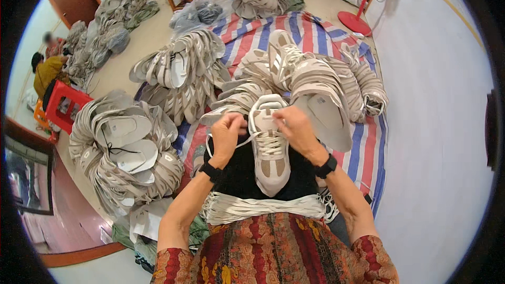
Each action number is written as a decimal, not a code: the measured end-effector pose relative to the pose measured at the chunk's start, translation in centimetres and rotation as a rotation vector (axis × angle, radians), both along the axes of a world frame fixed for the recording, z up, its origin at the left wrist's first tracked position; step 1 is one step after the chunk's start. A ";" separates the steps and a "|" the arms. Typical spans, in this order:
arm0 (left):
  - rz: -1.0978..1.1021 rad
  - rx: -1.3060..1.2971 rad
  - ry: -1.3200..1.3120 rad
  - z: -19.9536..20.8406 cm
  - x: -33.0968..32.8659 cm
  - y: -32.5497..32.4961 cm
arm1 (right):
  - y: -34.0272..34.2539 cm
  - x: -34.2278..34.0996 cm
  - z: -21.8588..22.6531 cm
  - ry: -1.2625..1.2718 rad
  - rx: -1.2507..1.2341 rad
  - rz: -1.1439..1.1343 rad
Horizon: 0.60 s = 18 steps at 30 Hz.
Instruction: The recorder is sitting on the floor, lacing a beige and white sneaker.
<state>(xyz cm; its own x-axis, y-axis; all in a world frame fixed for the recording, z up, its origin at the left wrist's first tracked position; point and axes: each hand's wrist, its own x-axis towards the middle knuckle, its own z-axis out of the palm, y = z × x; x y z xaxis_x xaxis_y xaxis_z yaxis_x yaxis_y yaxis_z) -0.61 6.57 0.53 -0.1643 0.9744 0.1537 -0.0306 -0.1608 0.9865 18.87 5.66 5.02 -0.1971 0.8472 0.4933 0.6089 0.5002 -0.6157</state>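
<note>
A beige and white sneaker upper, partly laced, rests over the black cloth on my lap with its toe toward me. My left hand is beside its upper left edge, fingers closed on a white shoelace that runs to the eyelets. Against the upper's right side, my right hand is pinched near the top eyelets; what it holds is hidden and slightly blurred. A bundle of loose white laces lies across my waist.
Stacked uppers lie ahead on a striped sheet. More stacks stand at left. Also around are a red stool, a red stand base, a person in yellow and a white wall at right.
</note>
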 end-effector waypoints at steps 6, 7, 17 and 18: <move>-0.461 -0.413 -0.064 -0.8 -1.0 -2.4 | 0.5 -2.4 -2.0 -0.215 -0.026 0.172; -0.476 -0.425 -0.035 -0.9 -1.0 -2.4 | 0.5 -2.5 -2.1 -0.206 -0.016 0.175; -0.391 -0.293 0.238 -0.5 -0.6 -2.0 | 0.6 -2.1 -1.7 -0.304 -0.049 0.274; -0.390 -0.295 0.236 -0.6 -0.4 -1.9 | 0.5 -2.1 -1.7 -0.281 -0.031 0.315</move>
<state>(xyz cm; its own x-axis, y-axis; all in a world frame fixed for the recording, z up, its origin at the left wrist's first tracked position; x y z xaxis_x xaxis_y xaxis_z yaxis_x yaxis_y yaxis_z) -1.00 4.69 -0.04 0.2238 0.9636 -0.1464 0.1953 0.1028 0.9753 16.79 6.21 3.31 -0.5720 0.7378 0.3584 0.5760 0.6724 -0.4649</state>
